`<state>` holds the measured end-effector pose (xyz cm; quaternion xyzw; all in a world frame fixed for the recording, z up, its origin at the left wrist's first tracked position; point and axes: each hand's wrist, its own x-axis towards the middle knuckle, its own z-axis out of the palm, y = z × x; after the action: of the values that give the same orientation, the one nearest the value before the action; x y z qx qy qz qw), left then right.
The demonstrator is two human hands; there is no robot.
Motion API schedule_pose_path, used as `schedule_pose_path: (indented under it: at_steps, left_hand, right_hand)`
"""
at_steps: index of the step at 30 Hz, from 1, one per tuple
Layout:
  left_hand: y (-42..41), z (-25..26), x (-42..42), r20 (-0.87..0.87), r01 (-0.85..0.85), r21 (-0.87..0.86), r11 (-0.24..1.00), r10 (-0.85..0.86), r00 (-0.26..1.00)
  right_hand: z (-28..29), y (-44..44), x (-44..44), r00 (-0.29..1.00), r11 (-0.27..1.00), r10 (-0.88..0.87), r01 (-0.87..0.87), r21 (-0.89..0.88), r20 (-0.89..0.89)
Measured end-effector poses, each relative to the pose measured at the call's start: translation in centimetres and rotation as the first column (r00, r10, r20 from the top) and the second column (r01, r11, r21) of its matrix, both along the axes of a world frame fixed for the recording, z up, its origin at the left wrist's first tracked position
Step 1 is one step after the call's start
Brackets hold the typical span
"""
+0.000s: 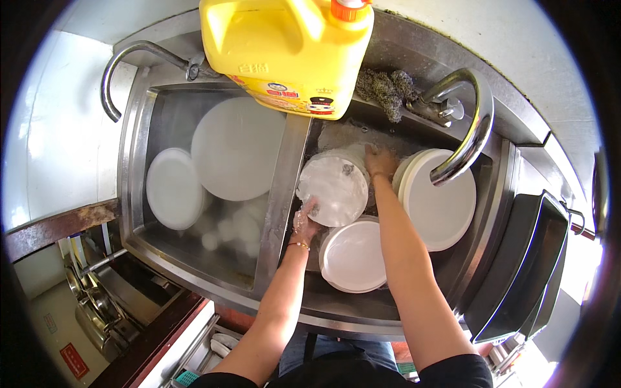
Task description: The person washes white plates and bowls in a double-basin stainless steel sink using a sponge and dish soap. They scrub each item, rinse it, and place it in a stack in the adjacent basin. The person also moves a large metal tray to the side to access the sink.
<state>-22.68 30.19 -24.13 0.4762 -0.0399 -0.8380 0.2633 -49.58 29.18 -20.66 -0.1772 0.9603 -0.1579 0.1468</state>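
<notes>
In the right sink basin, a round white stack of wet plates (335, 188) has water pooled and shining on its top. My left hand (305, 220) grips its near-left edge, wet and with a thin beaded bracelet at the wrist. On the far right side of the same stack rests my right hand (382, 162), its fingertips partly lost against the stack's pale side. Just nearer to me lies a stack of white oval plates (353, 254). Right of my right forearm stands a taller stack of larger white plates (440, 203), partly under a tap.
The left basin (162, 116) holds cloudy water over a large round plate (237, 150), an oval plate (174, 189) and blurred smaller dishes. A yellow detergent jug (291, 53) straddles the back divider. Steel scourers (385, 89), curved taps (478, 121) and black tubs (514, 271) surround the basins.
</notes>
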Motion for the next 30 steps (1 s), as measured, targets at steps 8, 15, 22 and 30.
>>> schedule_pose_path:
  at_steps: [8,15,22,30]
  left_hand:
    - [-0.7,-0.9,-0.4,-0.102,0.004,0.055,0.998,0.002,0.995]
    - [-1.2,1.1,-0.9,-0.102,0.053,0.072,0.996,-0.045,0.994]
    - [-1.0,-0.2,-0.5,-0.191,0.033,0.061,0.998,-0.020,0.981]
    - [0.2,-0.6,-0.4,-0.106,-0.011,0.110,0.994,0.023,0.994]
  right_hand:
    - [-2.7,2.4,1.3,0.995,0.927,0.077,-0.050,-0.373,0.058]
    - [-2.6,2.3,2.1,0.992,0.946,-0.095,0.114,-0.304,0.079]
    - [-1.1,0.2,-0.9,0.983,0.999,0.031,-0.038,0.037,0.183]
    - [0.1,-0.7,-2.3,0.883,0.996,-0.088,0.064,0.067,0.461]
